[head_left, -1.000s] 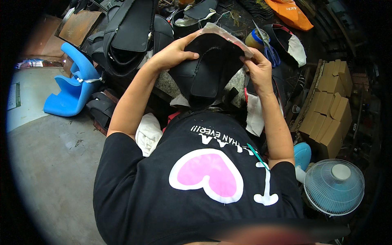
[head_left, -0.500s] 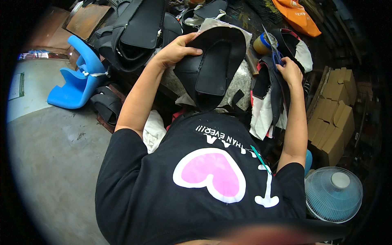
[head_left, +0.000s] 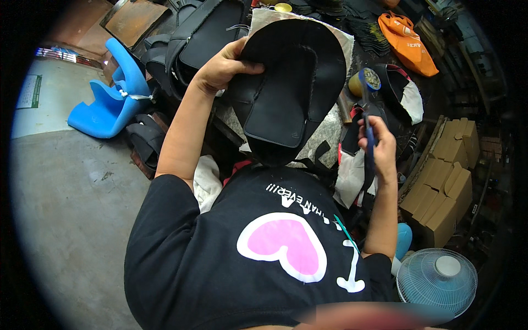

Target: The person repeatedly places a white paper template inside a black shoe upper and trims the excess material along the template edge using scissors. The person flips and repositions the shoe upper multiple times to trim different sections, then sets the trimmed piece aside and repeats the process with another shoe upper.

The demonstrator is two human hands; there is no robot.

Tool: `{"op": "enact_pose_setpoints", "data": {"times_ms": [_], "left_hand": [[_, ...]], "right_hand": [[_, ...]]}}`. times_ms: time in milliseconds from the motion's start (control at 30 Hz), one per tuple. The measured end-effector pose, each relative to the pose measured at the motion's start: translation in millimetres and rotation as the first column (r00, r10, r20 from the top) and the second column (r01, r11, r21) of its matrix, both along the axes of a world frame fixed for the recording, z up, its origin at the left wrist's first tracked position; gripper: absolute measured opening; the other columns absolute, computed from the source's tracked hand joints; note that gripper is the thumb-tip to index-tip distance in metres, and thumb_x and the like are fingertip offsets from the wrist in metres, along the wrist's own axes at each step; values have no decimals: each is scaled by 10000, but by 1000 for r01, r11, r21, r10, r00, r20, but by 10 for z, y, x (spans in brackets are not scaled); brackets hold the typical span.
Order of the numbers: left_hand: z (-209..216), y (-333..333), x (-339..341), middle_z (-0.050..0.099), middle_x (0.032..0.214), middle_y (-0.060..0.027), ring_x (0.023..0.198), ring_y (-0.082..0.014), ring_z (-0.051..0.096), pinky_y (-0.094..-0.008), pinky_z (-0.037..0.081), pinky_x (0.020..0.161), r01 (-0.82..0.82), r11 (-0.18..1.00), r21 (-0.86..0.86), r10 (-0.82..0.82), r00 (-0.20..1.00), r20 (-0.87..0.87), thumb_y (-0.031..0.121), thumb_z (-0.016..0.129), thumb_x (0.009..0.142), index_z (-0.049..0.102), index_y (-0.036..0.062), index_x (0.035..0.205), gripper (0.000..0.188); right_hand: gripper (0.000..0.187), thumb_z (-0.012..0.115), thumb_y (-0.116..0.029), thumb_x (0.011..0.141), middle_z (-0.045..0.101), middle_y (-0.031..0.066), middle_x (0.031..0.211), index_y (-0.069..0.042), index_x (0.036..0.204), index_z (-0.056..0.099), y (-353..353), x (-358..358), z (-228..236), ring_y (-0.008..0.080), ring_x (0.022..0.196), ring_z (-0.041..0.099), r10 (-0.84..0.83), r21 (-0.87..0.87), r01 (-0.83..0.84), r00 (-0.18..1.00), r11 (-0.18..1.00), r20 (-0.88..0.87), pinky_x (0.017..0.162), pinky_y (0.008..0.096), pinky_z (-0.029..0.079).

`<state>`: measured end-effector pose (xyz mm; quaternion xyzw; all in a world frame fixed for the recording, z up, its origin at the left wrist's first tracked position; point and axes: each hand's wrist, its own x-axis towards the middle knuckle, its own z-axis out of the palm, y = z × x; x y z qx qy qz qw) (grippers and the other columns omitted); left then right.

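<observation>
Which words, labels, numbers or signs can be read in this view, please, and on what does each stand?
I won't copy out wording, but here is where it stands:
Black shirt: large white lettering, upside down in view, around a pink heart; legible.
Orange bag: white lettering, only partly legible.
Green-edged sign at far left: too small to read.
Black shoe piece: tiny mark near its lower end, too small to read.

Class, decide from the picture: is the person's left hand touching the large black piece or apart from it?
Touching. The head view shows the left hand gripping the black piece at its left edge, thumb over its face.
</observation>
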<state>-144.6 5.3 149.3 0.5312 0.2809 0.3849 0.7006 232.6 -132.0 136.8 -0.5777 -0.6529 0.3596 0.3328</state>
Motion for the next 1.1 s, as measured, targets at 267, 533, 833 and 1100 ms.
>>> {"op": "enact_pose_setpoints", "data": {"times_ms": [267, 533, 833, 1100], "left_hand": [[-8, -8, 13, 667, 1137, -22, 1033, -127, 608, -313, 469, 960, 81, 997, -8, -80, 995, 51, -83, 705, 748, 602, 74, 1270, 554], [80, -51, -32, 686, 1088, -22, 1013, -129, 618, -300, 462, 959, 91, 995, 33, -93, 993, 78, -99, 709, 724, 646, 54, 1205, 509], [95, -76, -58, 694, 1096, -47, 995, -150, 635, -308, 449, 976, 177, 982, 67, -187, 961, 206, -94, 724, 684, 650, 24, 1186, 521], [59, -74, -89, 697, 1084, -54, 984, -158, 641, -314, 456, 974, 185, 982, 32, -188, 971, 146, -78, 729, 672, 659, 11, 1164, 504]], "right_hand": [[623, 788, -381, 642, 645, 146, 975, -38, 1128, 602, -67, -314, 97, 321, 875, 650, -97, 47, 89, 974, 995, 205, 783, 370, 491], [569, 770, -305, 643, 642, 124, 937, -38, 1117, 602, -59, -343, -28, 281, 847, 649, -65, -21, 68, 989, 997, 132, 774, 345, 486], [957, 724, -783, 604, 552, 20, 894, 22, 1105, 591, -20, -371, -17, 107, 776, 520, 192, -138, -293, 850, 946, -490, 703, 238, 404], [886, 726, -765, 620, 488, 0, 803, 29, 998, 621, -109, -331, 16, 85, 696, 516, 158, -171, -254, 886, 952, -437, 609, 226, 377]]}}
